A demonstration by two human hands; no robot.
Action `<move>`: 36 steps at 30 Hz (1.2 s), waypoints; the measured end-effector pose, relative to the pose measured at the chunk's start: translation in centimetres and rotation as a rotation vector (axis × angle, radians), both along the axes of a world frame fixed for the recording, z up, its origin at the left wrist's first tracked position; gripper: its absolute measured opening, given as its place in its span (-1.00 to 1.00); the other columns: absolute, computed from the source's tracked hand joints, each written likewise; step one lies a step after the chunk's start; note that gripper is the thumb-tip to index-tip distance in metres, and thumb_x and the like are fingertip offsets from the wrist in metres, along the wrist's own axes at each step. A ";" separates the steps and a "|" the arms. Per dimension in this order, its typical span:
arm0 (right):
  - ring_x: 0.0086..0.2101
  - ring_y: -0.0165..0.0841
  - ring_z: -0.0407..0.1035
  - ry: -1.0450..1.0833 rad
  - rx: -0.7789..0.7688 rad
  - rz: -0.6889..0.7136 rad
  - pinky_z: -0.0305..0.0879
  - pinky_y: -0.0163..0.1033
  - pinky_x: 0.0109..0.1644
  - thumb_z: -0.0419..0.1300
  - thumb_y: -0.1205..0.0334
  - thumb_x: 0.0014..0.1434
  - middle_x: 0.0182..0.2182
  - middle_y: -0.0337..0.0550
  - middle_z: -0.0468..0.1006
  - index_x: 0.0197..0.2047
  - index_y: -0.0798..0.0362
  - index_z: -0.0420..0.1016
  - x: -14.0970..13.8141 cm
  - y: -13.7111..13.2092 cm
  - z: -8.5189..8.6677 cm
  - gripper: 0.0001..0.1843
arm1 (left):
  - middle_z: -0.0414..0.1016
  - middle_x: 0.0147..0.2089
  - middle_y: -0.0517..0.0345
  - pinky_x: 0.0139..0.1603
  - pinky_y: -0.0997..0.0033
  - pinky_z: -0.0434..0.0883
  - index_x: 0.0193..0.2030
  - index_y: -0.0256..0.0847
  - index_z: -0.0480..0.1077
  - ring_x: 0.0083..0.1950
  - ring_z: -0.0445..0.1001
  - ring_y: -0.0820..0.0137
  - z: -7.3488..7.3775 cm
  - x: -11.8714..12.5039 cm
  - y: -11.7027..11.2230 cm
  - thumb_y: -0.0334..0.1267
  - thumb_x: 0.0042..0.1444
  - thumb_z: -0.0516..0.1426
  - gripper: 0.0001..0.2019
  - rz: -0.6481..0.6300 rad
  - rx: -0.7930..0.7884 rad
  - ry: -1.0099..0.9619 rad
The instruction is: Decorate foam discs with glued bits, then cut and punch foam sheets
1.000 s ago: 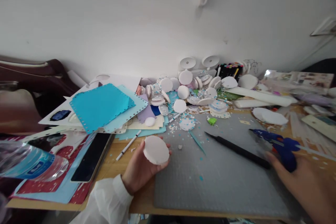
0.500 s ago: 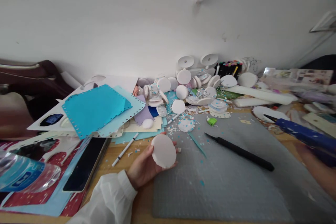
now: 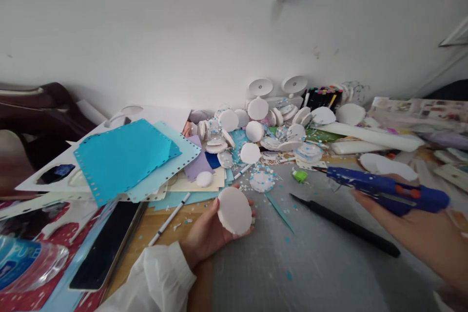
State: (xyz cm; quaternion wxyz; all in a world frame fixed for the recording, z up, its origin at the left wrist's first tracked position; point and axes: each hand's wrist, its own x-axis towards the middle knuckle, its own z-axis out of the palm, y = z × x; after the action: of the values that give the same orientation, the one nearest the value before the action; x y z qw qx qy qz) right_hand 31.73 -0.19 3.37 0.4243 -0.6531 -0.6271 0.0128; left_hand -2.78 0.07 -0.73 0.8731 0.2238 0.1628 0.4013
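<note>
My left hand (image 3: 204,239) grips a white round disc (image 3: 235,210) by its edges, its flat face toward me, over the left edge of the grey cutting mat (image 3: 263,268). At the right, my right hand (image 3: 413,229) is wrapped round a blue hot glue gun (image 3: 387,190), whose dark nozzle points left. Below the gun lies a black pen-shaped tool (image 3: 347,224) with a pointed tip. Between the hands rest a thin teal stick (image 3: 279,212), a small green piece (image 3: 300,176) and a disc ringed with blue and white beads (image 3: 262,179).
Behind the mat is a heap of white discs (image 3: 255,131) and loose beads. Blue sheets (image 3: 124,156) with punched edges cover the left side. A phone (image 3: 106,248), a plastic bottle (image 3: 32,263) and a white pen (image 3: 168,219) lie nearer. White rolls (image 3: 369,135) and markers (image 3: 323,97) stand back right.
My right hand has brought the glue gun leftward from the right edge, over the mat. My left hand still holds the disc, nearly in place. The view has shifted slightly.
</note>
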 end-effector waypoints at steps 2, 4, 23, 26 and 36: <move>-0.32 -0.15 0.50 0.044 -0.086 0.092 0.45 0.00 -0.16 0.13 -0.33 0.04 -0.38 -0.03 0.59 -0.35 -0.07 0.41 -1.9 0.8 0.7 -0.52 | 0.40 0.18 -0.10 0.11 0.10 0.33 0.33 -0.04 0.08 0.15 0.42 0.10 -0.1 0.2 0.2 0.05 0.09 0.23 -0.28 -0.004 -0.007 -0.007; -0.35 -0.16 0.51 0.099 -0.154 0.170 0.47 -0.04 -0.18 0.21 -0.23 0.00 -0.40 -0.08 0.59 -0.34 -0.06 0.41 -3.8 1.5 1.2 -0.60 | 0.41 0.16 -0.11 0.07 0.13 0.36 0.32 -0.05 0.09 0.14 0.43 0.10 -0.2 0.3 0.4 0.08 0.07 0.23 -0.27 -0.010 -0.021 -0.015; -0.48 -0.28 0.49 0.214 -0.206 0.407 0.46 -0.26 -0.44 0.22 0.18 0.01 -0.48 -0.27 0.55 -0.28 -0.05 0.39 -7.9 1.1 -2.6 -0.83 | 0.45 0.08 -0.18 -0.09 0.19 0.45 0.32 -0.15 0.08 0.06 0.48 0.06 -0.1 0.5 0.7 0.02 0.13 0.18 -0.32 -0.016 -0.161 -0.067; -0.47 -0.28 0.49 0.234 -0.205 0.411 0.47 -0.26 -0.41 0.21 0.19 0.02 -0.47 -0.28 0.55 -0.26 -0.05 0.38 -7.9 1.0 -2.4 -0.83 | 0.44 0.10 -0.20 -0.08 0.19 0.44 0.33 -0.16 0.06 0.06 0.48 0.05 0.0 0.5 0.7 0.00 0.14 0.17 -0.32 -0.004 -0.158 -0.064; -0.45 -0.29 0.51 0.254 -0.169 0.471 0.46 -0.29 -0.42 0.20 0.26 0.03 -0.45 -0.26 0.56 -0.23 -0.05 0.37 -8.2 0.9 -2.5 -0.81 | 0.44 0.09 -0.19 0.00 0.13 0.37 0.32 -0.17 0.08 0.12 0.44 0.03 0.1 0.5 0.7 -0.09 0.16 0.15 -0.37 -0.011 -0.122 -0.056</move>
State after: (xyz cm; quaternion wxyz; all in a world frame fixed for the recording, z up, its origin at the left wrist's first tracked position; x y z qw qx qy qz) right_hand 23.49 0.70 0.85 0.4287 -0.5157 -0.7002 0.2450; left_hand -2.30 0.74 -0.59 0.8915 0.1600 0.1613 0.3919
